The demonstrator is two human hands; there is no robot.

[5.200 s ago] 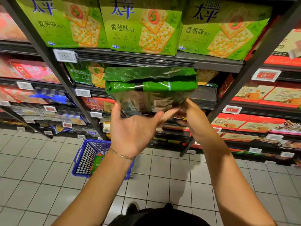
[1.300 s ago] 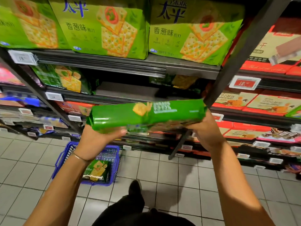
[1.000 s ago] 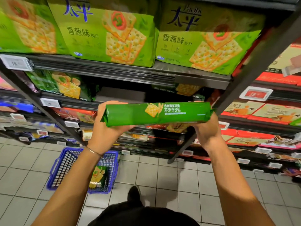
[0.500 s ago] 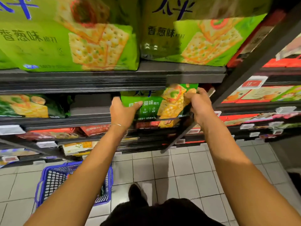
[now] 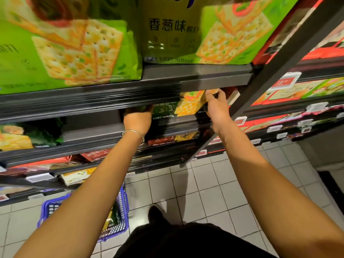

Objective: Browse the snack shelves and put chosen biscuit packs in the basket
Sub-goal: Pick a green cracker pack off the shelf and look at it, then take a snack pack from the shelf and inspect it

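A green cracker pack [image 5: 178, 108] stands in the second shelf, tucked under the shelf edge above it, its top hidden. My left hand [image 5: 138, 119] grips the pack's left end, fingers out of sight behind the shelf lip. My right hand [image 5: 216, 104] pinches its upper right corner. The blue basket [image 5: 119, 226] sits on the tiled floor at lower left, mostly hidden behind my left forearm, with a green pack partly showing inside.
Large green cracker bags [image 5: 74, 53] fill the top shelf close overhead. A dark diagonal shelf post [image 5: 260, 81] runs just right of my right hand. Red biscuit boxes [image 5: 297, 92] line the right-hand shelves. My shoe [image 5: 156, 215] stands on the floor beside the basket.
Both hands have turned the green pack face-out, lifted it from chest height and pushed it back into the second shelf. The camera has moved closer to the shelves.
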